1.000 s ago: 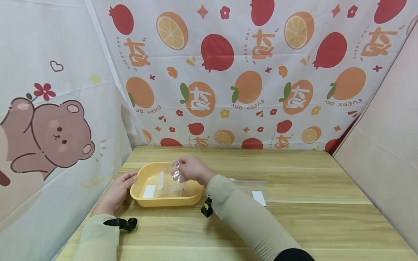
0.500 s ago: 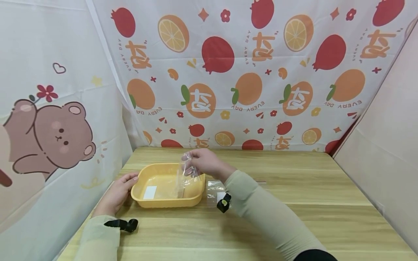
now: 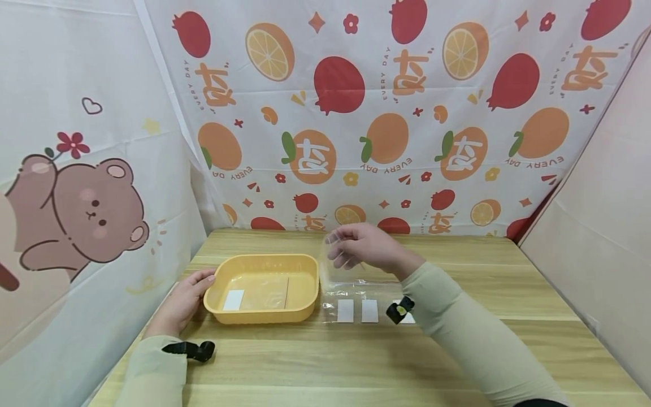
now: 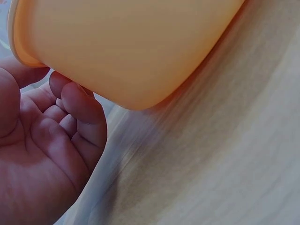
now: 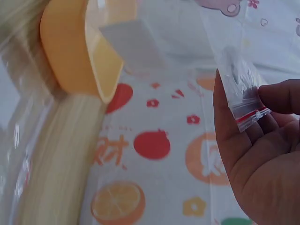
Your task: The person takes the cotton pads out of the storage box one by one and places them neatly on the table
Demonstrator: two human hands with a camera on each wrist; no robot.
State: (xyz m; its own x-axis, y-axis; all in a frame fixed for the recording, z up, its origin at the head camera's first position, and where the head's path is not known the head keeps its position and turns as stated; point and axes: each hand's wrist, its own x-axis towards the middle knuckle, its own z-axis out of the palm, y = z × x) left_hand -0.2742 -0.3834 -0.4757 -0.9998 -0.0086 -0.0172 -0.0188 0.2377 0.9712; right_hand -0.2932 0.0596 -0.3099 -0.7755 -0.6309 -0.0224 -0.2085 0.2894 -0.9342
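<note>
My left hand (image 3: 183, 297) grips the left end of a yellow plastic basin (image 3: 264, 263). In the left wrist view, its curled fingers (image 4: 86, 112) meet the basin's outer wall (image 4: 122, 47) just under the rim. Right of the basin, my right hand (image 3: 363, 246) holds up a clear zip-lock bag (image 3: 329, 265). The right wrist view shows thumb and fingers pinching this bag (image 5: 241, 89) near its red-striped zip edge. Another clear bag with a white label (image 3: 234, 299) lies inside the basin.
Several clear zip-lock bags with white labels (image 3: 345, 311) lie in a row on the wooden table (image 3: 285, 362), just right of the basin. A fruit-print cloth (image 3: 386, 85) hangs behind the table, and a bear-print cloth (image 3: 102, 209) hangs at the left.
My right hand has lifted the zip-lock bag out of the basin and carried it right, over the row of bags. My left hand stays on the basin.
</note>
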